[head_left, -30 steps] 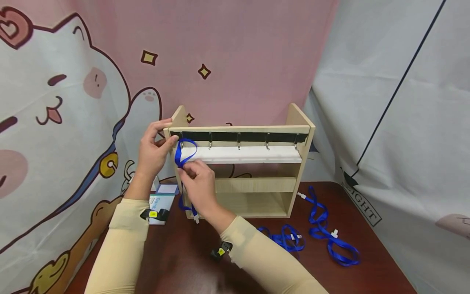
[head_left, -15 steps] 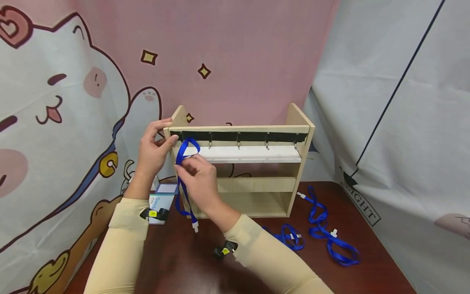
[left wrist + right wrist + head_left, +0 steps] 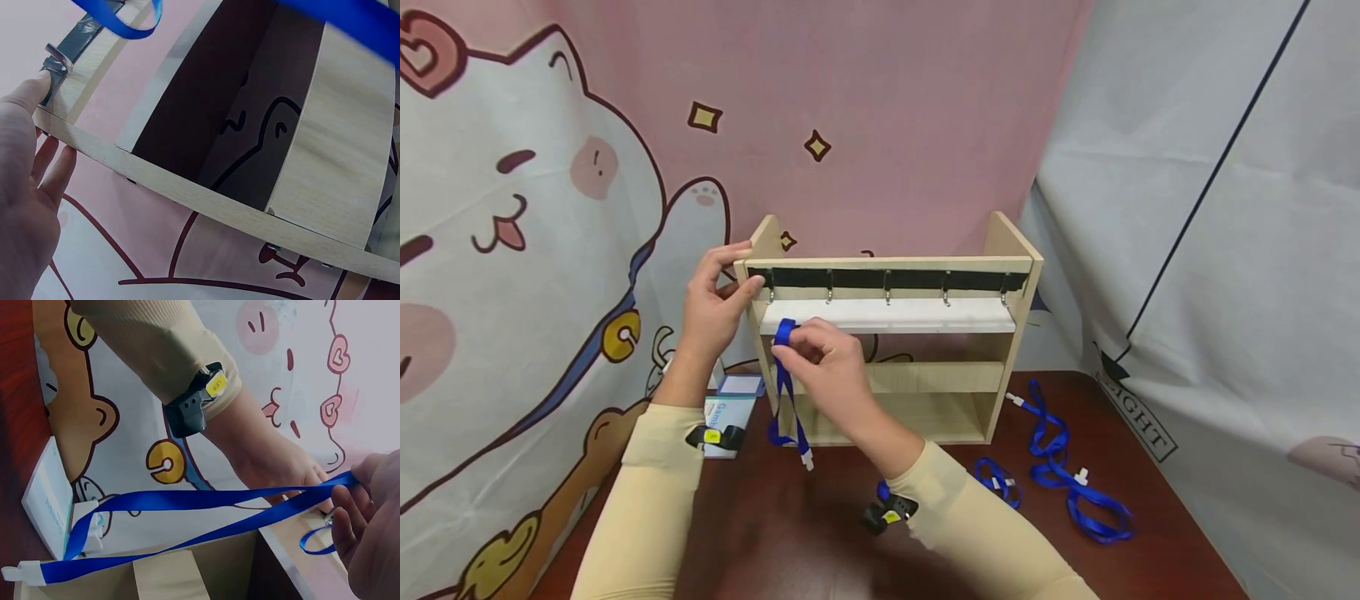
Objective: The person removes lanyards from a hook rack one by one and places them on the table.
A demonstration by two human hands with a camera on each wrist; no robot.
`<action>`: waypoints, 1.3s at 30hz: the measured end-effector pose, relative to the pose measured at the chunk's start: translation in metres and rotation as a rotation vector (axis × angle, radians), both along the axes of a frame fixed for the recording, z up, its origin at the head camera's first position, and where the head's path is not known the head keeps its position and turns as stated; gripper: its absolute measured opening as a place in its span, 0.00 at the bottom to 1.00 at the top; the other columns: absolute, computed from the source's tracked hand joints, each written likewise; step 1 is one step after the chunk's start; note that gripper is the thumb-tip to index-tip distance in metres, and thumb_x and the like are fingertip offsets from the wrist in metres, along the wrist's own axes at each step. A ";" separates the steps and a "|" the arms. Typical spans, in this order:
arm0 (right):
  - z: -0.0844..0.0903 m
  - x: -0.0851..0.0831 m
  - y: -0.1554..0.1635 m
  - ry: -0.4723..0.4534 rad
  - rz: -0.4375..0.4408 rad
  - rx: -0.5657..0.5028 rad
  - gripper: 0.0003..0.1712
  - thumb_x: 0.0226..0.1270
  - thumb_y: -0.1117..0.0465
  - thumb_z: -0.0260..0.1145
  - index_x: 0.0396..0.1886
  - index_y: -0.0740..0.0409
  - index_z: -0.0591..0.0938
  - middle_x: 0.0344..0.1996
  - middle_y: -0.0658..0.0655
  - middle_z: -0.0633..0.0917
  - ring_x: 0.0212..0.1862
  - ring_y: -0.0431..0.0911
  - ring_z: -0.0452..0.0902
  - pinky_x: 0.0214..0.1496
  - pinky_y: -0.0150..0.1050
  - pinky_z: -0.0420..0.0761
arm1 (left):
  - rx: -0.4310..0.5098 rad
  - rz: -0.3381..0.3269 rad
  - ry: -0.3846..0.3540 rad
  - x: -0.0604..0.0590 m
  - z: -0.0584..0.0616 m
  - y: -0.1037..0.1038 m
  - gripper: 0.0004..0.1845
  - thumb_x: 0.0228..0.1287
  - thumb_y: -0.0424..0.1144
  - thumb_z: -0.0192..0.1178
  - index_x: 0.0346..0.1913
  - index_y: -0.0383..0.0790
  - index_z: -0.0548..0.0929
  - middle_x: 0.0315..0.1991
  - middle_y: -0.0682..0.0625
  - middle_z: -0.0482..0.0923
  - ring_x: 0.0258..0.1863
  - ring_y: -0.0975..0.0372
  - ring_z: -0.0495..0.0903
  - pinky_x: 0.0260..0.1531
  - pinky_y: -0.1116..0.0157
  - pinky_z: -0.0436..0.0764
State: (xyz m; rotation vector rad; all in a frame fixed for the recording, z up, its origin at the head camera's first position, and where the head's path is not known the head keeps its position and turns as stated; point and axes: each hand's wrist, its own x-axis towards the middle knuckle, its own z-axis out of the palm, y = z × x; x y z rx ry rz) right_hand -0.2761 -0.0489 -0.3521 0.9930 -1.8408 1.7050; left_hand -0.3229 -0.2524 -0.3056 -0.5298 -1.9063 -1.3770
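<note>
My left hand grips the upper left corner of a small wooden shelf. Its thumb lies on the front by a metal hook, and the other fingers are behind the side panel. My right hand pinches a blue lanyard in front of the shelf's left side. A short loop sticks up above the fingers, below the leftmost hook. The rest of the strap hangs down to a white plastic clip. Several hooks line a black strip across the shelf's top front.
Another blue lanyard lies stretched out on the dark red table right of the shelf. One more lanyard is bunched nearby, partly behind my right forearm. A light blue and white box stands left of the shelf.
My right hand has moved down and to the right with the lanyard. The loop, earlier up at the leftmost hook, is now smaller and below it. My left hand has stayed put.
</note>
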 end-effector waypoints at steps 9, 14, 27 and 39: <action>-0.006 0.000 0.024 0.011 0.058 0.055 0.05 0.74 0.65 0.78 0.35 0.60 0.92 0.33 0.50 0.85 0.31 0.42 0.76 0.32 0.33 0.79 | -0.012 0.021 -0.015 -0.002 -0.002 -0.001 0.21 0.78 0.30 0.69 0.69 0.33 0.81 0.74 0.46 0.77 0.70 0.55 0.75 0.63 0.68 0.84; -0.006 0.001 0.039 0.007 0.063 0.071 0.05 0.73 0.67 0.79 0.34 0.59 0.91 0.32 0.50 0.85 0.30 0.42 0.76 0.31 0.33 0.78 | -0.001 0.016 -0.012 0.001 -0.001 0.000 0.20 0.78 0.29 0.69 0.68 0.32 0.81 0.74 0.45 0.77 0.70 0.55 0.76 0.62 0.69 0.83; -0.023 0.009 0.071 -0.020 0.107 0.166 0.06 0.75 0.64 0.78 0.35 0.52 0.91 0.33 0.47 0.83 0.31 0.44 0.76 0.31 0.34 0.78 | 0.007 0.000 -0.016 -0.001 0.000 -0.001 0.20 0.77 0.30 0.70 0.67 0.32 0.82 0.74 0.46 0.77 0.70 0.56 0.75 0.62 0.70 0.83; -0.046 0.018 0.081 -0.082 0.109 0.190 0.06 0.74 0.64 0.79 0.36 0.51 0.91 0.35 0.46 0.85 0.31 0.43 0.76 0.31 0.34 0.78 | 0.007 -0.007 0.006 -0.003 -0.001 -0.001 0.20 0.76 0.27 0.70 0.67 0.31 0.82 0.74 0.43 0.77 0.69 0.58 0.76 0.60 0.72 0.83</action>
